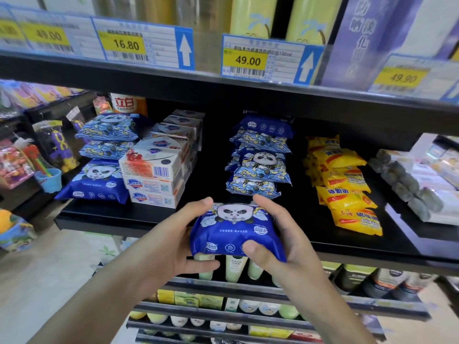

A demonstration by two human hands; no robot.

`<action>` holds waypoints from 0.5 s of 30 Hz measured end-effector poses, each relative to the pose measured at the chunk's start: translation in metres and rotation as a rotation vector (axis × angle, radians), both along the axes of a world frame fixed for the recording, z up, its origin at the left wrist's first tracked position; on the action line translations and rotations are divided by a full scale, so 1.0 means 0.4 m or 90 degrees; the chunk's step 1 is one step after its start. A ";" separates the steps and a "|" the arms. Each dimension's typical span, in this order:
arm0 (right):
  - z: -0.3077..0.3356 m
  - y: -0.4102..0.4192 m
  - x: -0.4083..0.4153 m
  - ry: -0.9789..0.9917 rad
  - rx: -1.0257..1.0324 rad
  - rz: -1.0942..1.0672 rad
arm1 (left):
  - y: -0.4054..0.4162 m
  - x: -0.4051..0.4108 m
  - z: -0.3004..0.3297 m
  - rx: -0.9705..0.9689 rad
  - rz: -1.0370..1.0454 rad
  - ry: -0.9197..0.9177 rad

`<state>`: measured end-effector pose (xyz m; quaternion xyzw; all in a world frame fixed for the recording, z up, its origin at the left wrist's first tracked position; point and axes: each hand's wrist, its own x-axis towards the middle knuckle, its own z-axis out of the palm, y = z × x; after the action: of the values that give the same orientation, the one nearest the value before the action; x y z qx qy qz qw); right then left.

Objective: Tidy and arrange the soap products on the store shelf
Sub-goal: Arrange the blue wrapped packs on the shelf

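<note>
Fingers [198, 203] of left hand [171, 242] and right hand [280, 244] curled round blue panda soap pack [236, 229], gripping both short ends; held just before shelf [111, 214] edge, below matching stack [258, 157]; probably light, soft, slippery film; best clasped endwise

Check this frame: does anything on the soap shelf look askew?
Yes. The top white soap box sits twisted on its stack, and the yellow soap packets lie in a slumped, uneven pile.

A black shelf [104, 214] carries blue panda packs [258, 167], boxed soaps [154, 177], yellow soap packs [347, 192] and grey-wrapped bars [407, 189].
</note>
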<state>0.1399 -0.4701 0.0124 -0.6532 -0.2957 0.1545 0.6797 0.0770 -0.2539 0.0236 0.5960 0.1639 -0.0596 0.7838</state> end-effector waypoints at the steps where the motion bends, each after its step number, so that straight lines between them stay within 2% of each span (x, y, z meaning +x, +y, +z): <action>1: -0.002 0.001 -0.001 -0.013 -0.004 0.003 | -0.002 0.011 0.005 -0.038 0.005 0.034; 2: -0.005 0.002 -0.003 -0.026 -0.005 0.007 | -0.007 0.023 0.011 -0.067 0.006 0.066; 6: -0.013 0.009 -0.007 -0.094 -0.029 -0.008 | -0.006 0.013 -0.021 -0.025 0.014 0.018; 9: -0.017 0.013 -0.011 -0.093 -0.018 -0.001 | -0.003 0.012 -0.019 -0.026 0.018 0.001; 13: -0.018 0.012 -0.014 -0.012 0.017 0.038 | 0.003 -0.005 -0.018 -0.008 0.026 -0.052; 15: -0.011 0.019 -0.009 0.095 0.043 -0.001 | 0.007 -0.012 -0.020 -0.003 0.028 -0.070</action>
<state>0.1364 -0.4626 0.0081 -0.6167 -0.2487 0.1921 0.7217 0.0721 -0.2510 0.0156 0.5926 0.1337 -0.0098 0.7943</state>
